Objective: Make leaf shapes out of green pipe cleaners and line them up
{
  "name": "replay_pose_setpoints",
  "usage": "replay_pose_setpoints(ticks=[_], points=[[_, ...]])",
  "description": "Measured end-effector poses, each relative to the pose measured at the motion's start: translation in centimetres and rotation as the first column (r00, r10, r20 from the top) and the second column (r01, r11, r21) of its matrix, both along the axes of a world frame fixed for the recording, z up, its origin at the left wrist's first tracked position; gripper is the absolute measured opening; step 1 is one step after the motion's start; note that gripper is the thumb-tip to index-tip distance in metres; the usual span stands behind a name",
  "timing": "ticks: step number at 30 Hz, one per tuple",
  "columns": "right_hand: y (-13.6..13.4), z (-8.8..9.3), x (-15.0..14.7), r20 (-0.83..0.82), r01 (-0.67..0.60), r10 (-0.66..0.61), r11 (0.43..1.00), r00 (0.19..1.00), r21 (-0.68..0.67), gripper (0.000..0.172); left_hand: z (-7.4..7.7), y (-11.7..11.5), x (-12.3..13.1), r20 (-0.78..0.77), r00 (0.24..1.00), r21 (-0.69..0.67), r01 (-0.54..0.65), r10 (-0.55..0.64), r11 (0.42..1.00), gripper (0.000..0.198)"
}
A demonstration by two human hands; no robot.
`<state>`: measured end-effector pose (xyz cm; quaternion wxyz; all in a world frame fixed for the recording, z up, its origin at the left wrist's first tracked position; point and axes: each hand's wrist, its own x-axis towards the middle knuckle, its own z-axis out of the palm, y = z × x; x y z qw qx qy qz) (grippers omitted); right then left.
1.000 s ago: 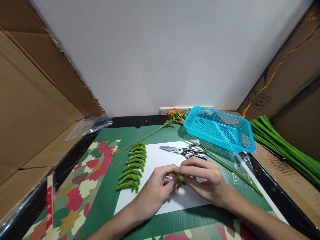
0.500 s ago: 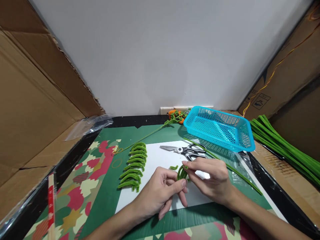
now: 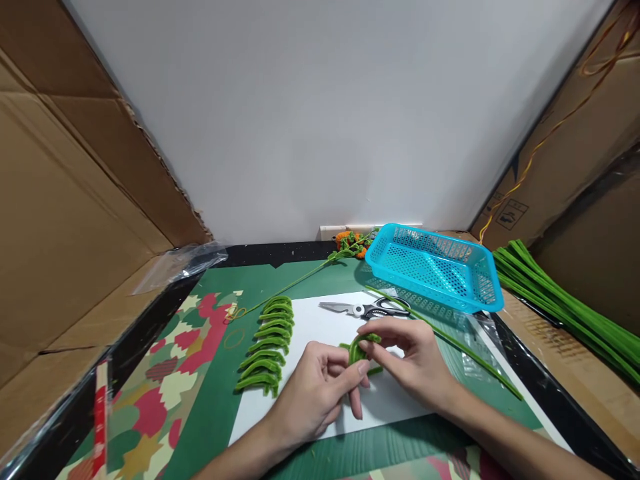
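Observation:
A curved green pipe cleaner piece (image 3: 355, 349) is held over the white paper (image 3: 310, 320). Its lower part is pinched between the thumb and fingers of my left hand (image 3: 317, 387). My right hand (image 3: 413, 353) grips the upper end, which bends over to the right. Fingers hide part of the piece. More green fuzz shows just behind and below it. To the left lies a row of several curved green pipe cleaner shapes (image 3: 265, 345). Scissors (image 3: 359, 310) rest behind my hands, and a long green pipe cleaner (image 3: 465, 348) slants past my right hand.
A blue perforated basket (image 3: 433, 297) stands at the back right. Beside it lies an orange flower on a green stem (image 3: 345, 247). A bundle of green pipe cleaners (image 3: 565, 307) is at the far right. Cardboard walls (image 3: 85, 167) flank the table; a plastic bag (image 3: 185, 263) lies back left.
The held piece, earlier an upright loop between both hands, now arches over toward the right. My right fingers have shifted slightly left onto its top. The view has tilted up a little.

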<state>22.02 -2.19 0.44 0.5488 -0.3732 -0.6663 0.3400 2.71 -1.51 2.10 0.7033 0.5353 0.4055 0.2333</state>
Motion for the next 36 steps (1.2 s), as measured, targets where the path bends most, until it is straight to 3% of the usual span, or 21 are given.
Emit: replay_pose_setpoints(ticks=[8,18,23,27,31,36], points=[[0.5,0.7,0.9,0.091,-0.112,0.107,0.992,0.99,0.054,0.013,-0.8,-0.1,-0.2,0.072,0.997,0.05,-0.033,0.03,0.998,0.044],[0.7,-0.6,1.1,0.208,-0.094,0.058,0.981,0.976,0.167,0.022,-0.4,-0.2,-0.6,-0.13,0.975,0.356,-0.123,0.18,0.926,0.036],[0.1,0.1,1.1,0.177,-0.109,0.094,0.991,0.98,0.075,0.038,-0.2,0.2,-0.6,-0.107,0.966,0.363,-0.182,0.235,0.914,0.03],[-0.2,0.8,1.0,0.121,-0.144,0.16,0.981,0.98,-0.133,0.029,-0.2,0.2,-0.6,-0.127,0.957,0.392,-0.194,0.261,0.899,0.027],[0.1,0.7,0.5,0.079,-0.152,0.184,0.941,0.98,-0.303,0.013,-0.2,0.1,-0.6,-0.221,0.936,0.538,-0.118,0.274,0.835,0.025],[0.1,0.3,-0.1,0.079,-0.158,0.193,0.934,0.978,-0.319,0.006,-0.6,-0.1,-0.8,-0.341,0.901,0.741,0.082,0.268,0.667,0.019]])
